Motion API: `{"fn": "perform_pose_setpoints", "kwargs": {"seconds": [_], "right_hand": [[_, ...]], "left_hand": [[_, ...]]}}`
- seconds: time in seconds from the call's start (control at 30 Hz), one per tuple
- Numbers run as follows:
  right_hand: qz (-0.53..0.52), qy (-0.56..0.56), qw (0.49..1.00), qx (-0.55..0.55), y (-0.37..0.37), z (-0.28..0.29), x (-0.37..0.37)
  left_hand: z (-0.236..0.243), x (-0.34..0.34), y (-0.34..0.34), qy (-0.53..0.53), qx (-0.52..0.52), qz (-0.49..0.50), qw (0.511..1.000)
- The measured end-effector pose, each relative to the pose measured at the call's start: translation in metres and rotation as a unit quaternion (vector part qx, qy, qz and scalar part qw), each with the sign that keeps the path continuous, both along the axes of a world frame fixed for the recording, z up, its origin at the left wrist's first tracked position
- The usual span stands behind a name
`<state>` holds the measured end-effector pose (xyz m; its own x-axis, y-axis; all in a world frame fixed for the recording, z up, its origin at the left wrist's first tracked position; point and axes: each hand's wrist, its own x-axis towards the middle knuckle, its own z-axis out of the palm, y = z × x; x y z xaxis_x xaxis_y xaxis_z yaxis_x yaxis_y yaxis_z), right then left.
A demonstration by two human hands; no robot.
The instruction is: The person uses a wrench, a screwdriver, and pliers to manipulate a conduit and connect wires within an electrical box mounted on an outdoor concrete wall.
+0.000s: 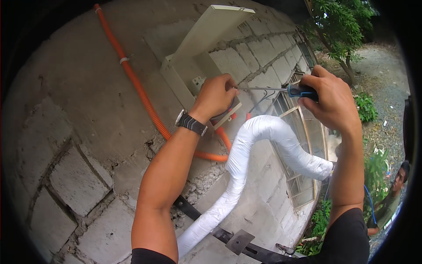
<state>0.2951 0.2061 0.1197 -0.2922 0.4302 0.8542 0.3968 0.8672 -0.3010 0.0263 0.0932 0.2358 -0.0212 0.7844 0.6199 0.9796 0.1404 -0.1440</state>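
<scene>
My right hand (pixel 330 100) grips the black and blue handle of a screwdriver (pixel 295 91). Its shaft points left, and the tip meets the fingertips of my left hand (pixel 213 97). Those fingers are pinched together; what lies between them is too small to make out. Behind my left hand a beige electrical box (pixel 178 83) is fixed to the wall, its lid (pixel 213 26) swung up. Part of a white device (pixel 197 81) shows inside, and the hand hides much of the interior. Dark wires (pixel 263 97) stick out of an orange conduit end just below the screwdriver shaft.
Orange corrugated conduit (pixel 143 94) runs down the wall and curves under the box. A white-wrapped pipe (pixel 237 176) arches below my hands, above a black metal bracket (pixel 224 235). Right of the block wall are a framed window (pixel 303 171), plants, and another person (pixel 391 198) lower down.
</scene>
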Motion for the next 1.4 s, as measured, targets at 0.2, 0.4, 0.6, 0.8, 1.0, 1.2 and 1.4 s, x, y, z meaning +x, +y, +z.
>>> {"fn": "perform_pose_setpoints", "kwargs": {"seconds": [0.2,0.4,0.6,0.8,1.0,1.2,1.4], "right_hand": [[0.036,-0.023,0.999,0.005,-0.005,0.006,0.014],[0.092,0.031,0.991,0.09,0.018,0.0,0.027],[0.399,0.075,0.894,-0.188,0.018,-0.011,-0.021],[0.342,-0.006,0.928,-0.151,0.024,-0.025,-0.058],[0.338,0.021,0.931,-0.136,0.023,-0.032,-0.076],[0.335,0.034,0.933,-0.125,0.018,-0.032,-0.084],[0.323,0.047,0.934,-0.143,0.018,-0.033,-0.081]], "left_hand": [[0.008,0.0,-0.018,-0.121,-0.073,-0.017,0.99],[0.012,-0.014,-0.038,0.016,-0.002,-0.056,0.998],[0.007,-0.009,-0.056,0.145,0.044,0.005,0.988],[-0.023,-0.006,-0.062,0.376,-0.024,0.129,0.918],[-0.02,0.004,-0.054,0.339,-0.142,0.162,0.916],[-0.009,-0.009,-0.043,0.287,-0.236,0.224,0.901],[-0.011,-0.014,-0.048,0.357,-0.084,0.142,0.919]]}}
